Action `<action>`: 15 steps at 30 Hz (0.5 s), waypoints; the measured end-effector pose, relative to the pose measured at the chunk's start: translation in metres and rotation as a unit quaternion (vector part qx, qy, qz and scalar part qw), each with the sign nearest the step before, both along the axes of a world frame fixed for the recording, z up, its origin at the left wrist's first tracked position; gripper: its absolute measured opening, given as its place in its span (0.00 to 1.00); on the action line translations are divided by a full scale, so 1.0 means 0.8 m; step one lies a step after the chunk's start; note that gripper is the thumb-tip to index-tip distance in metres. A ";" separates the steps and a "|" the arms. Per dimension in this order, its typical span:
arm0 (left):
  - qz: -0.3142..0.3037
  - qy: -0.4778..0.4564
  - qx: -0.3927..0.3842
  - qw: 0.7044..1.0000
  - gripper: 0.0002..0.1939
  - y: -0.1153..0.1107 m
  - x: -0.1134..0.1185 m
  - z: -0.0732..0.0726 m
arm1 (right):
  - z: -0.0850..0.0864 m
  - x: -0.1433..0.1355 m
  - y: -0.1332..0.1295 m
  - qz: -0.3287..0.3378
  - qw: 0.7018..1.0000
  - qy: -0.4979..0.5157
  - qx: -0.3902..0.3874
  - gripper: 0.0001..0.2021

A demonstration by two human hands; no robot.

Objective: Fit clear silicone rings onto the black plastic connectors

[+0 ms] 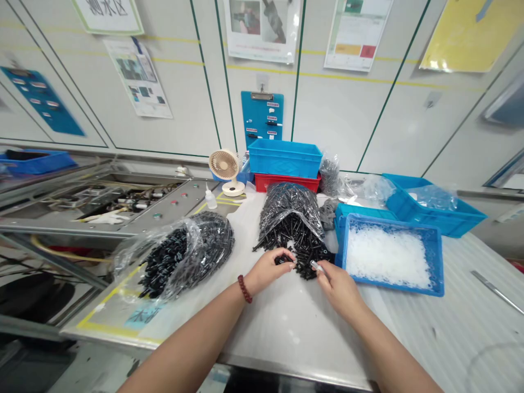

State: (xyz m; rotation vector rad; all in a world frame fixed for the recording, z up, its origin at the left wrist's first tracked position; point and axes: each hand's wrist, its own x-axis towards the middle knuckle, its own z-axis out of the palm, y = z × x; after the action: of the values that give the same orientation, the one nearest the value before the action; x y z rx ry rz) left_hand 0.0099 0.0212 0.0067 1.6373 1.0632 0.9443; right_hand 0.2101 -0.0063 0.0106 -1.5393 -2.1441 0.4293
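While the left hand [266,273] curls beside the black parts [308,248] spilling nearward from a clear bag [289,199], its hold unclear to us, the right hand [343,289] pinches a small clear piece [315,265]. Blue tray [438,259] of whitish pieces [387,255] just right. Step, we judge: piece-by-piece handling; next move calls for steady fingertips and close alignment between hands.

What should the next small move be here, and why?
Probably a short move of the right hand toward the left hand: the right pinches a clear piece, and the left is curled close by at the black parts. Whether the left grips one is hard to tell.
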 end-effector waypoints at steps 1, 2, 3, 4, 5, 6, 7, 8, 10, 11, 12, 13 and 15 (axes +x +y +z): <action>-0.011 0.000 -0.014 1.000 0.08 0.000 0.000 0.001 | -0.001 0.000 0.000 0.001 1.000 -0.002 0.000 0.12; -0.020 -0.004 -0.026 0.999 0.10 -0.001 0.000 0.002 | -0.001 0.000 0.000 0.002 1.000 -0.004 -0.001 0.12; -0.028 -0.013 -0.035 0.999 0.12 -0.001 0.000 0.002 | -0.002 0.000 0.001 0.003 1.000 -0.005 -0.003 0.12; -0.034 -0.028 -0.039 0.998 0.13 -0.002 0.000 0.002 | -0.002 0.000 0.001 0.004 1.000 -0.006 -0.006 0.12; -0.039 -0.044 -0.038 0.998 0.15 -0.002 0.001 0.001 | -0.002 0.000 0.001 0.004 1.000 -0.007 -0.009 0.12; -0.047 -0.059 -0.037 0.997 0.16 -0.003 0.001 0.001 | -0.002 0.000 0.001 0.006 1.000 -0.007 -0.013 0.12; -0.056 -0.070 -0.039 0.995 0.17 -0.004 0.002 0.000 | -0.002 0.000 0.000 0.006 1.000 -0.007 -0.017 0.12; -0.066 -0.076 -0.045 0.994 0.17 -0.004 0.002 -0.001 | -0.001 -0.001 0.000 0.006 1.000 -0.007 -0.020 0.11; -0.076 -0.063 -0.064 0.993 0.17 -0.005 0.003 -0.002 | 0.000 -0.001 0.000 0.007 1.000 -0.008 -0.023 0.11; -0.072 -0.049 -0.070 0.994 0.18 -0.005 0.003 -0.003 | 0.000 -0.001 0.000 0.006 1.000 -0.009 -0.023 0.12; -0.063 -0.035 -0.066 0.995 0.17 -0.005 0.003 -0.004 | 0.000 -0.001 0.000 0.005 1.000 -0.009 -0.022 0.12; -0.056 -0.019 -0.052 0.997 0.14 -0.005 0.002 -0.004 | 0.000 -0.001 0.000 0.004 1.000 -0.008 -0.023 0.12; -0.047 0.008 -0.003 0.999 0.09 -0.003 0.001 -0.006 | 0.000 -0.001 0.001 0.003 1.000 -0.007 -0.028 0.12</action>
State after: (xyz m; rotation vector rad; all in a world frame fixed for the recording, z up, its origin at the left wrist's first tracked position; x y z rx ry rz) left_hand 0.0105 0.0189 0.0019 1.6760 0.9903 0.8675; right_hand 0.2095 -0.0058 0.0105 -1.5704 -2.1649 0.4866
